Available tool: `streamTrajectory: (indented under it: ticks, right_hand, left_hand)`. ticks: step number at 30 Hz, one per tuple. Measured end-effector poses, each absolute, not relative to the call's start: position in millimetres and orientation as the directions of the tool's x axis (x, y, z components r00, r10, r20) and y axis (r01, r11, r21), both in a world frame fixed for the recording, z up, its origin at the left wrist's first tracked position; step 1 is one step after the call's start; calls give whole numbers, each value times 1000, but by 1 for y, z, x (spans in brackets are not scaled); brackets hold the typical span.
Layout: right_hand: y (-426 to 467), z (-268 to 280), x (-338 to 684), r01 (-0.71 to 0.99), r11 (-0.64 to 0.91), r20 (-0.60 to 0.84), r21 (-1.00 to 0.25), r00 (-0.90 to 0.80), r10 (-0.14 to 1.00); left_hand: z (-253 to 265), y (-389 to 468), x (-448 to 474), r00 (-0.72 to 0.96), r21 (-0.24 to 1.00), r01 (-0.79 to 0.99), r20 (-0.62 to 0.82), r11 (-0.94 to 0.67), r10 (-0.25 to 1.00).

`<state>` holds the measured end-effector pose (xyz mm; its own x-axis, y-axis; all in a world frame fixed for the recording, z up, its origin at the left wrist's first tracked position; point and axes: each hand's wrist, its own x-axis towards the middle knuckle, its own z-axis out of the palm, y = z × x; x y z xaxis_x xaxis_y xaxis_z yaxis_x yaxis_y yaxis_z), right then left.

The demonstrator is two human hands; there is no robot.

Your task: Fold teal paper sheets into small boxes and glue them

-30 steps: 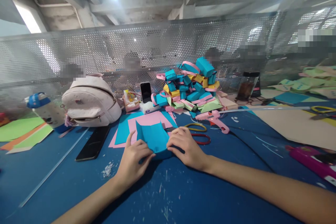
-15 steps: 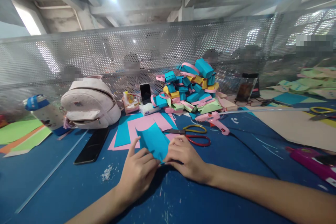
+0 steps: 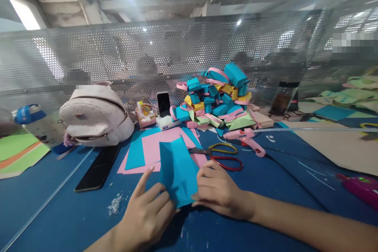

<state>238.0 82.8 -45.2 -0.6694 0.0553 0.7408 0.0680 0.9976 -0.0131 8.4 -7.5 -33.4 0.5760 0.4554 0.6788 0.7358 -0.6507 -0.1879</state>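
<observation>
A sheet of blue paper [image 3: 179, 175], creased and partly folded, stands tilted up between my hands over the blue table [image 3: 206, 232]. At its lower left edge is my left hand [image 3: 149, 210], index finger stretched up and the other fingers curled against the paper. My right hand [image 3: 217, 189] pinches the lower right edge, thumb underneath. Just beyond the paper lie scissors [image 3: 220, 151] with one yellow and one red handle loop. Flat pink and blue sheets [image 3: 136, 153] are spread behind it. To the right of the scissors rests a pink glue gun [image 3: 246, 138].
A heap of folded paper boxes [image 3: 214, 100] stands against the perforated metal screen [image 3: 189, 43]. On the left are a white backpack [image 3: 96, 118], a black phone [image 3: 97, 169] and a bottle [image 3: 41, 126]. A magenta tool [image 3: 360, 189] lies far right, near a large pale sheet [image 3: 330, 149].
The blue paper has opened out and shows more of its face. My hands have moved slightly apart, the left one lower. The whole view has shifted a little.
</observation>
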Motion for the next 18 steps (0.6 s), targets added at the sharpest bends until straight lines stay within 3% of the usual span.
streamTrajectory:
  ticks: [4, 10, 18]
  right_hand:
    - [81, -41, 238, 104, 993, 698, 53, -715, 38]
    - [64, -34, 231, 222, 928, 551, 300, -834, 21]
    - [51, -35, 225, 230, 898, 546, 375, -838, -13]
  left_hand:
    - [-35, -7, 7, 608, -247, 726, 667, -642, 431]
    - [-30, -12, 23, 641, -315, 721, 640, -617, 423]
    - [-33, -17, 44, 693, -469, 711, 592, -523, 411]
